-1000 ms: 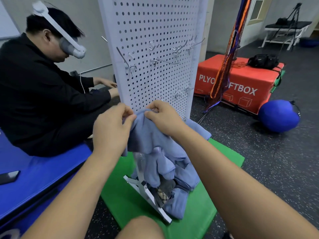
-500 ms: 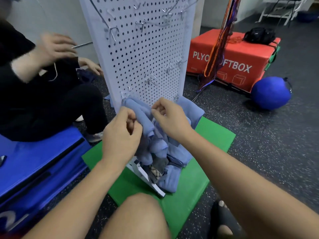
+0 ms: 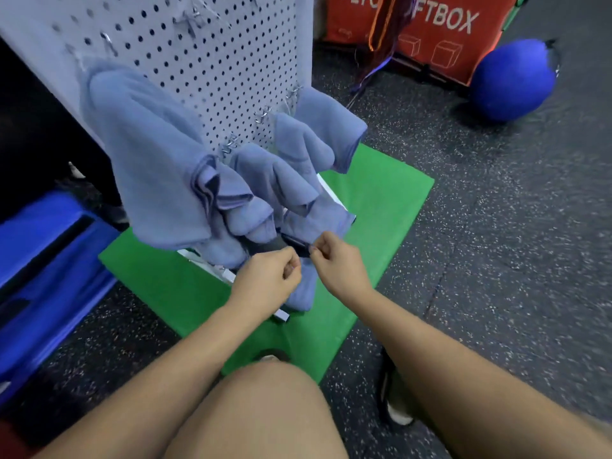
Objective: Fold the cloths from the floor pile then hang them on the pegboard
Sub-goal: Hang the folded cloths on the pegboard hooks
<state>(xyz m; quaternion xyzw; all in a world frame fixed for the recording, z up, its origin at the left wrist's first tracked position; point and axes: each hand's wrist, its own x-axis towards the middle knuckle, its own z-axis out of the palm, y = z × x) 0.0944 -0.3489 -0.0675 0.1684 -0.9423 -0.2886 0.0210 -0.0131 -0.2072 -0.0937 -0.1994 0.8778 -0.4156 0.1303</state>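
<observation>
white pegboard [image 3: 198, 44] w/ metal hooks [image 3: 228, 145] stands upright. several blue-grey cloths [image 3: 149, 160] hang folded on its front: big one on the left side, smaller ones mid and twd the right edge. rest of the pile [image 3: 299, 289] sits bunched at its foot, blue stuff plus a dark cloth [image 3: 293, 242].

On speckled dark floor [image 3: 496, 243]: green mat [image 3: 381, 200], blue ball [image 3: 511, 79] beside red box [image 3: 447, 38]; at left, blue mat [image 3: 43, 260], possibly padded.
</observation>
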